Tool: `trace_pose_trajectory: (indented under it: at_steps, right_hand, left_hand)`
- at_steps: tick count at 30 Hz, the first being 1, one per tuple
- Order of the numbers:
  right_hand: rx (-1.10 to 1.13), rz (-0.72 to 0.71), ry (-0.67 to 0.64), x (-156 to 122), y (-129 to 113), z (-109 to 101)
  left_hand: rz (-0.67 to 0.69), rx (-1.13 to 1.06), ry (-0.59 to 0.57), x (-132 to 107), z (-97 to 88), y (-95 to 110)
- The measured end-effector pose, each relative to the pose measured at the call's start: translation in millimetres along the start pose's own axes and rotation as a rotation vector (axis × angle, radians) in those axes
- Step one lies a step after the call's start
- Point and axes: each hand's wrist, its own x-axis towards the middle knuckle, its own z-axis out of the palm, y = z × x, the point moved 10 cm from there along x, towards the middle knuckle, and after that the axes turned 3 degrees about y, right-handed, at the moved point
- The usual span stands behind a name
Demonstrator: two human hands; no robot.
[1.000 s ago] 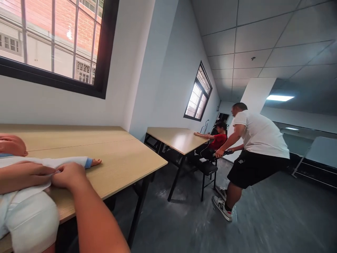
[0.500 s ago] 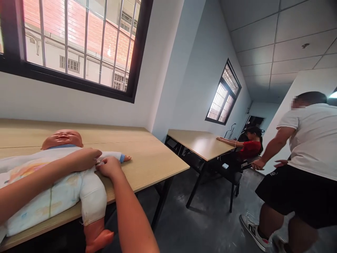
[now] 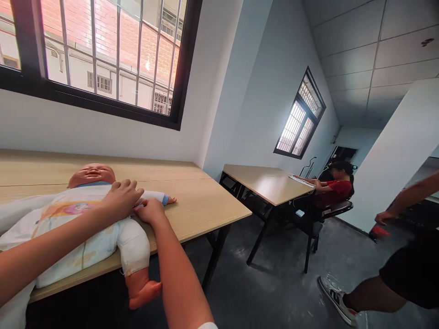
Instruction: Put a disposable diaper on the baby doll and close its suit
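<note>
A baby doll (image 3: 94, 172) lies on its back on the light wooden table, dressed in a white outfit (image 3: 84, 246) with a coloured print on the chest. One of its feet hangs past the table's front edge. My left hand (image 3: 124, 197) reaches across the doll's body to its side, below the outstretched doll arm, fingers bent and closed downward. Beside it, almost touching, my right hand (image 3: 151, 211) is closed in a pinch at the same side of the outfit. Whatever lies between the fingers of both hands is hidden.
The table (image 3: 209, 201) ends at a corner to my right. Beyond a gap stands a second table (image 3: 264, 180), where a person in red (image 3: 338, 189) sits on a chair (image 3: 313, 228). Another person's leg (image 3: 370, 294) and arm show at the right edge. A barred window (image 3: 113, 59) is ahead.
The view has shifted slightly. My left hand's knuckles have risen and its fingers are less tightly curled; the right stays pinched beside it. The standing person has moved rightward, mostly out of view.
</note>
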Motion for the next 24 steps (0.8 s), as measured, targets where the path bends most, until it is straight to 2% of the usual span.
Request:
trace_pose_trajectory:
  at_steps: [2,4,9,15,20,24]
  right_hand:
    - [-0.026,-0.004,-0.007,1.0,0.0,1.3]
    - [-0.045,-0.007,-0.012,1.5,0.2,2.0]
    - [-0.031,0.0,-0.01,-0.1,1.6,-0.3]
    - [-0.011,0.004,-0.021,0.2,4.0,-3.2]
    - [0.136,0.054,-0.039,-2.1,5.8,-7.4]
    - [0.34,0.122,-0.037,-7.1,7.0,-10.5]
  left_hand:
    - [0.075,-0.034,-0.079,0.7,8.6,9.5]
    - [0.09,-0.071,-0.144,1.3,18.1,11.1]
    - [0.05,-0.095,-0.185,4.7,31.1,0.0]
    - [0.019,-0.318,-0.299,-1.9,45.2,-14.3]
    - [-0.013,-0.402,-0.303,-10.2,42.3,-20.2]
    - [-0.005,-0.413,-0.285,-12.3,29.0,-12.2]
